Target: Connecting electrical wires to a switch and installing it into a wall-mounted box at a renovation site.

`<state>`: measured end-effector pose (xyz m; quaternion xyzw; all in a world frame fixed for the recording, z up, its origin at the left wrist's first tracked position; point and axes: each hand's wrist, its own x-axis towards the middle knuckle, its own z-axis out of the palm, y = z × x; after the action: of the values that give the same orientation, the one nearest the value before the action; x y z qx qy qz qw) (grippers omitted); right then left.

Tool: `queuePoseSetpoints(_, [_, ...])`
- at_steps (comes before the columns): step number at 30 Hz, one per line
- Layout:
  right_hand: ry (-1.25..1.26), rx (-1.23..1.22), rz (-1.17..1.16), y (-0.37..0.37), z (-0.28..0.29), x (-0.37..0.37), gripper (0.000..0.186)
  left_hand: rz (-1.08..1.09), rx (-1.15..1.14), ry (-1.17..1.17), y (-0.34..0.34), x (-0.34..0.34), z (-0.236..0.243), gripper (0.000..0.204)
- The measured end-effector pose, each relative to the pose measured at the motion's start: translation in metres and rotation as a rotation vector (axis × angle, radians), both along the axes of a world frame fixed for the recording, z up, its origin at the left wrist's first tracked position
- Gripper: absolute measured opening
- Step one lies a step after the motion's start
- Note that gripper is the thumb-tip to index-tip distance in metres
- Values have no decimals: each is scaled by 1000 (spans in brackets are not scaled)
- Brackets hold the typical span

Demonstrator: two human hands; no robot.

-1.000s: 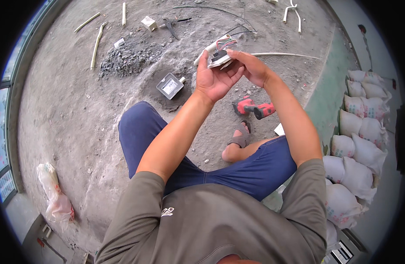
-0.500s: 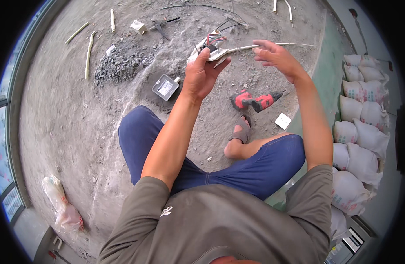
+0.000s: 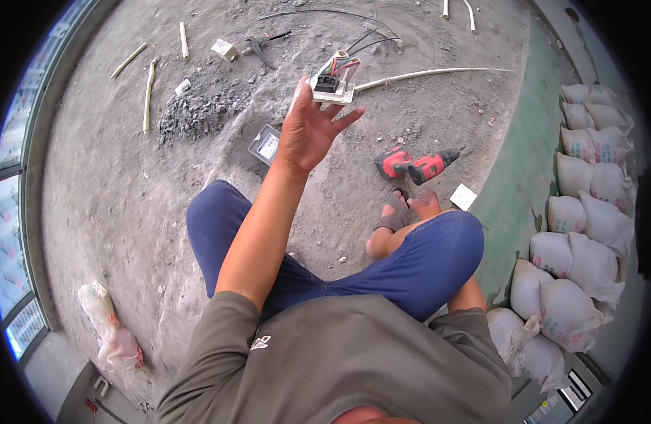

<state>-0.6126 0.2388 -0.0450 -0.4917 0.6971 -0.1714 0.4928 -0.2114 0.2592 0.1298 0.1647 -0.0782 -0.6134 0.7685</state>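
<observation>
left hand (image 3: 308,131) raised, fingers spread, balancing a white wall socket (image 3: 331,86) with coloured wires at 12 o'clock, right hand (image 3: 428,203) down by the red drill (image 3: 413,164), grip unclear

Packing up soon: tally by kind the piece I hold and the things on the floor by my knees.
Socket, in left hand: 1
Drill: 1
White plate: 1
Grey box: 1
Total: 4

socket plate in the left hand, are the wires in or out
In: coloured wires run into the black block on the back of the white socket plate that the left hand holds up.
</observation>
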Motion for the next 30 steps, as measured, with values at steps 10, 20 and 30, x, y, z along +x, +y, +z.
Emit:
queuePoseSetpoints(10, [-111,-457,345,-54,-11,70,64,-239,-72,575,-19,25,-5,65])
queuePoseSetpoints(20, [-483,-75,446,-98,207,84,55,-301,48,595,-35,46,3,54])
queuePoseSetpoints(30, [-212,-256,942,-4,331,177,35,-140,94,593,-50,22,-15,64])
